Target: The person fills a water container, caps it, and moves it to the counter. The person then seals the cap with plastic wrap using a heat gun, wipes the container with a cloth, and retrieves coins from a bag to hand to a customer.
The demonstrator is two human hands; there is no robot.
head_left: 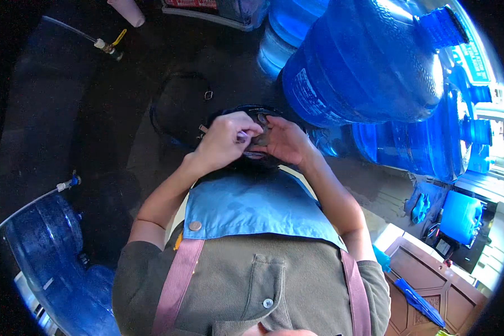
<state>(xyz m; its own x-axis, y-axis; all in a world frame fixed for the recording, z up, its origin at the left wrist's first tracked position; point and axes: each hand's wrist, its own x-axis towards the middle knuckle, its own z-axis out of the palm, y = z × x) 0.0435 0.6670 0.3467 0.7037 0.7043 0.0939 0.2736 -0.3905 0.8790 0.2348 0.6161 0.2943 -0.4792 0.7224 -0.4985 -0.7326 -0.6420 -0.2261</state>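
Note:
In front of the blue apron (246, 204), a small black bag (252, 110) lies open at waist height. Over its mouth my left hand (221, 139) is closed, thumb and fingers pinched round something small and pale that I cannot make out. My right hand (290, 141) reaches in from the other side, cupped, its fingers curled round several coins (261, 137). The bag's inside is partly hidden by both hands. A dark strap (154, 109) with a metal ring (208, 95) trails off to the left.
Large blue water jugs (364, 67) crowd the right, close to my right hand. More clear-blue jugs (50, 246) stand lower left. Two thin hoses with valves (109, 49) come in at left. A blue jerrycan (461, 217) and a brown panelled door (425, 269) are at lower right.

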